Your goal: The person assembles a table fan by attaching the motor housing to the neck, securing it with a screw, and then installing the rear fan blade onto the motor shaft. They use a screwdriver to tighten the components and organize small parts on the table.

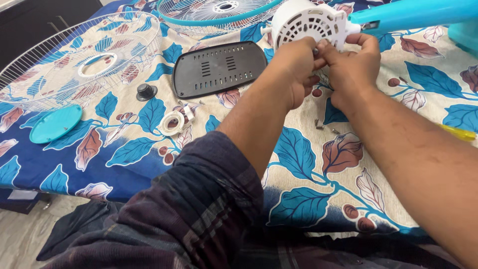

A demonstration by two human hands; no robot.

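A white vented fan motor housing (306, 22) lies at the far side of the leaf-patterned cloth, joined to a turquoise stand arm (413, 14). My left hand (294, 69) is pressed against the housing's lower edge, fingers pinching a small dark part (315, 50) there. My right hand (351, 67) meets it from the right, fingertips on the same spot. Whether the small part is a screw, I cannot tell.
A black vented cover plate (217, 68) lies left of my hands. A white wire fan guard (74, 60) sits far left, a second guard with turquoise rim (214, 12) behind. A black knob (146, 91), white ring (173, 123), turquoise cap (55, 123), loose screws (321, 124) and a yellow tool tip (460, 133) lie about.
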